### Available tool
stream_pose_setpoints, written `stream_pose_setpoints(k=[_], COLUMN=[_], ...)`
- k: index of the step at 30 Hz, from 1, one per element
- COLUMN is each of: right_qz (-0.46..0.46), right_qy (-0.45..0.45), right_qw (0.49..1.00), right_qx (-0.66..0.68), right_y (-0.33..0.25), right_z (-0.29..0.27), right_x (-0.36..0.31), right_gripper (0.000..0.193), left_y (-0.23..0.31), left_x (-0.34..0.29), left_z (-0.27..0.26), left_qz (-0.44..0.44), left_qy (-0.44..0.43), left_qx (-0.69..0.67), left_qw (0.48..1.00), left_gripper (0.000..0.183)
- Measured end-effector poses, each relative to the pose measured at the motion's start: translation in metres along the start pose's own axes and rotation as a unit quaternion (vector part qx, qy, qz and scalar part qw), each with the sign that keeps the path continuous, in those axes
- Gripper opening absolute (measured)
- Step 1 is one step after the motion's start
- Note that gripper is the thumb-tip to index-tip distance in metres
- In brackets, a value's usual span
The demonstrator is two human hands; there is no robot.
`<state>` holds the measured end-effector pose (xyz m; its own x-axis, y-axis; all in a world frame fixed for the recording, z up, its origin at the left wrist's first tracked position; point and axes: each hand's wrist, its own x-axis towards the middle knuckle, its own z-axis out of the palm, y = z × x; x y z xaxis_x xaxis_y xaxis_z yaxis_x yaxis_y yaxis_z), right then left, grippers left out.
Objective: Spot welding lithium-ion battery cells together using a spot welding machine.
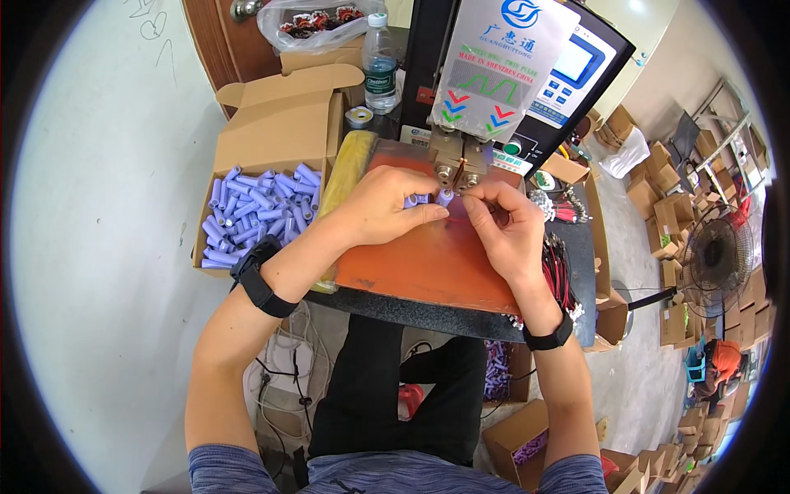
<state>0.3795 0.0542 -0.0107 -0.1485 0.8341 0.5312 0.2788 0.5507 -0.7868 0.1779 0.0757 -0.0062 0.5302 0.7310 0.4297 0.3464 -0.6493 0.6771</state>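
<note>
My left hand (390, 207) reaches in over the orange mat (420, 267), its thumb and fingers closed around a purple cylindrical battery cell (445, 198). The cell's end sits right under the paired electrodes (457, 175) of a spot welder (502, 70). More purple cells (417, 200) show beside it, partly covered by my left fingers. My right hand (510, 230) comes from the other side with thumb and forefinger pinched together close to the cell. Whatever is between those fingertips is too small to make out.
At the left stands an open cardboard box (239, 128) full of purple cells, with a yellow wrapped bundle (350, 173) beside it. Red and black wire leads (558, 276) lie at the table's right. A bottle (379, 70) stands behind; a fan (717, 255) is farther right.
</note>
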Motion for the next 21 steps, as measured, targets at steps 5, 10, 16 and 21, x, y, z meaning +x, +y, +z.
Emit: stream_pose_setpoints(k=[5, 10, 16, 21], right_qz=[-0.031, -0.077, -0.100, -0.106], right_qy=[0.016, 0.030, 0.027, 0.023], right_qw=[0.999, 0.994, 0.989, 0.987], right_qx=[-0.018, -0.075, -0.104, -0.118], right_y=[-0.002, -0.005, -0.007, -0.012], right_z=[0.001, 0.003, 0.003, 0.003], right_x=[0.001, 0.003, 0.003, 0.003], right_gripper=[0.004, 0.004, 0.005, 0.005], left_y=[-0.004, -0.003, 0.000, -0.004], left_x=[0.001, 0.000, 0.000, 0.000], left_z=[0.001, 0.002, 0.001, 0.002], left_qz=[-0.015, 0.000, -0.001, -0.004], left_qy=[-0.008, 0.005, -0.001, -0.005], left_qx=[0.005, -0.005, 0.010, 0.016], left_qw=[1.000, 1.000, 1.000, 1.000], left_gripper=[0.030, 0.029, 0.022, 0.022])
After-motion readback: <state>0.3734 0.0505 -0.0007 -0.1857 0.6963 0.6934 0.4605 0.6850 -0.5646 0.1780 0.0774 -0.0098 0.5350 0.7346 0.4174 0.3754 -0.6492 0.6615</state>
